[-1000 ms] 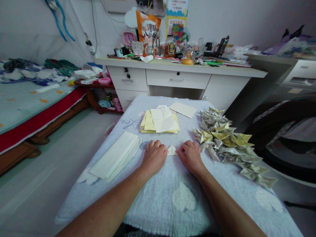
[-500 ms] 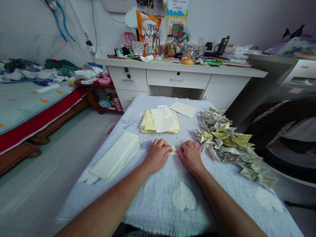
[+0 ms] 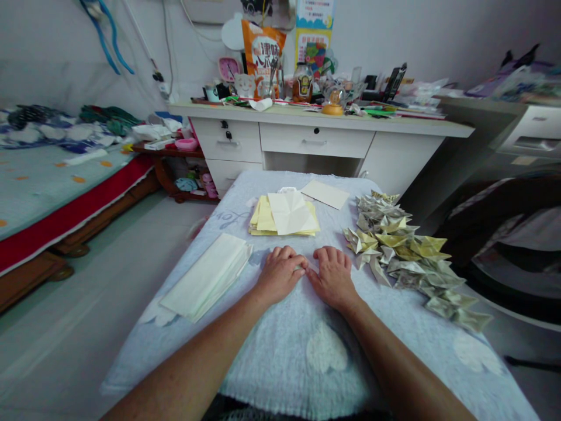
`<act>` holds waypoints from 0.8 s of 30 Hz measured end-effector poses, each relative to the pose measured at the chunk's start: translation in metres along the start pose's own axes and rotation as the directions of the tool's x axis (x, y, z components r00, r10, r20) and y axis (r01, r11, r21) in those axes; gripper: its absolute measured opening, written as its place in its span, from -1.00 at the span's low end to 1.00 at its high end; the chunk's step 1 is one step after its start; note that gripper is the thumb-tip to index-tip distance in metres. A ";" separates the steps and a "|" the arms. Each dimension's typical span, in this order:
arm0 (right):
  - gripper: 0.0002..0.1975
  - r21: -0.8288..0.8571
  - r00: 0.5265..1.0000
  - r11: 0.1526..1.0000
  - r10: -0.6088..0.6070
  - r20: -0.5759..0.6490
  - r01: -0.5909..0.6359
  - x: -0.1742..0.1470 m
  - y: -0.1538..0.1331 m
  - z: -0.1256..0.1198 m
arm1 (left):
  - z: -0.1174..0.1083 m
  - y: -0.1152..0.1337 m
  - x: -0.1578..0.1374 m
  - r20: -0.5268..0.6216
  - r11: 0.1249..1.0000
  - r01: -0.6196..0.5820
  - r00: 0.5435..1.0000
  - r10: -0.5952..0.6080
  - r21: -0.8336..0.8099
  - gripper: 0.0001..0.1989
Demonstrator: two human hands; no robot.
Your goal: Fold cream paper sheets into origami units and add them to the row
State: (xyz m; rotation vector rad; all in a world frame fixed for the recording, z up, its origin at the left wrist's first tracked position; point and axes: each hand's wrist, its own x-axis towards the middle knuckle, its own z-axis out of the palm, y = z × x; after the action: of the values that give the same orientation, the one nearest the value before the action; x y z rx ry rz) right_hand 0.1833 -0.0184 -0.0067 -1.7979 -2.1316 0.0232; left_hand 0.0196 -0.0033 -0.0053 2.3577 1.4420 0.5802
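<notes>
My left hand point(image 3: 283, 273) rests on the cloth-covered table point(image 3: 272, 351), its fingers curled and the thumb pressed against the forefinger. A small folded piece of paper, seen between the hands a moment ago, is now almost wholly hidden at these fingertips. Beside it lies my right hand point(image 3: 333, 278), palm down with the fingers laid out, its thumb reaching to the left fingertips. Beyond both hands sits a stack of yellow paper point(image 3: 262, 219) with a creased white sheet point(image 3: 291, 213) on top. To the left lies a long folded bundle of white paper point(image 3: 205, 278).
Many folded paper pieces point(image 3: 407, 251) with pointed tips lie in rows at the right. A pale card point(image 3: 325, 194) lies behind the stack. A white desk point(image 3: 315, 137) stands beyond the table, a washing machine point(image 3: 526, 134) at right, a bed point(image 3: 65, 181) at left.
My right hand has shifted left, and its thumb now meets the left fingertips. The small folded paper that showed between the hands is covered. My left hand has barely moved.
</notes>
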 end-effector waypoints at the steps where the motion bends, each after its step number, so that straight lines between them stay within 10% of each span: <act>1: -0.70 0.001 1.000 1.000 0.004 0.000 -0.004 0.000 0.000 0.000 | 0.000 0.000 0.000 -0.002 1.000 0.011 1.000 -0.011 0.004 -0.89; 24: -0.70 0.099 0.999 0.994 0.048 -0.003 -0.048 -0.007 0.022 -0.006 | -0.012 -0.006 -0.005 0.035 0.980 0.170 0.984 -0.174 0.108 -0.91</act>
State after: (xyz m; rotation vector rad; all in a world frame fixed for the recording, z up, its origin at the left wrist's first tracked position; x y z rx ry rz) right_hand 0.2072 -0.0217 -0.0079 -1.7895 -2.0459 0.1338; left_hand 0.0070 -0.0045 0.0016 2.2760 1.6726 0.4137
